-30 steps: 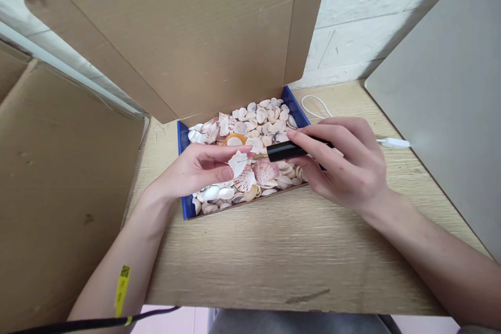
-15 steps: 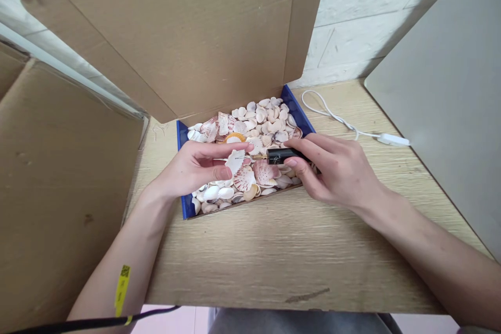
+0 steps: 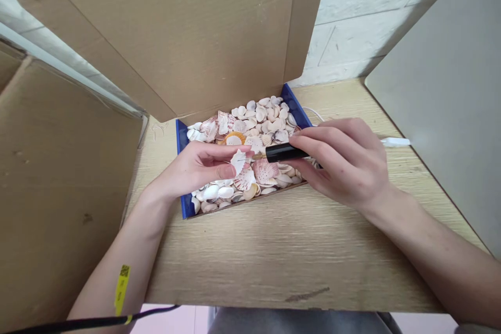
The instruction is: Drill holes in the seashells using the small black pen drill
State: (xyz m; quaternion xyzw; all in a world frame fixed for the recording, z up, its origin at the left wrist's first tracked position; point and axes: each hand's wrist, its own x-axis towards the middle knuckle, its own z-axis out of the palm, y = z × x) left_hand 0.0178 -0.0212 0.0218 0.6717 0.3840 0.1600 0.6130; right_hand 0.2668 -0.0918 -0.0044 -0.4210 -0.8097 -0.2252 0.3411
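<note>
Between thumb and fingers, my left hand [image 3: 199,167] pinches a small white scallop shell [image 3: 238,160] above the box of shells. My right hand [image 3: 344,159] is wrapped round a black mini electric drill [image 3: 282,153] with a brass-coloured chuck. The thin bit points left and overlaps the held shell; whether its tip goes through the shell I cannot tell. Below both hands is a blue-sided cardboard box [image 3: 299,107] full of loose seashells. Scallop shells with reddish markings [image 3: 265,171] lie under the drill, and some shells show small holes.
The box's cardboard lid [image 3: 188,36] stands upright at the back. Another cardboard panel [image 3: 66,182] is on the left and a grey board [image 3: 442,88] on the right. A white cable's inline piece [image 3: 396,142] rests on the wooden table [image 3: 250,261].
My right hand has turned and shifted slightly up and right with the drill, covering more of the white cable. The shell in my left hand has tilted a little.
</note>
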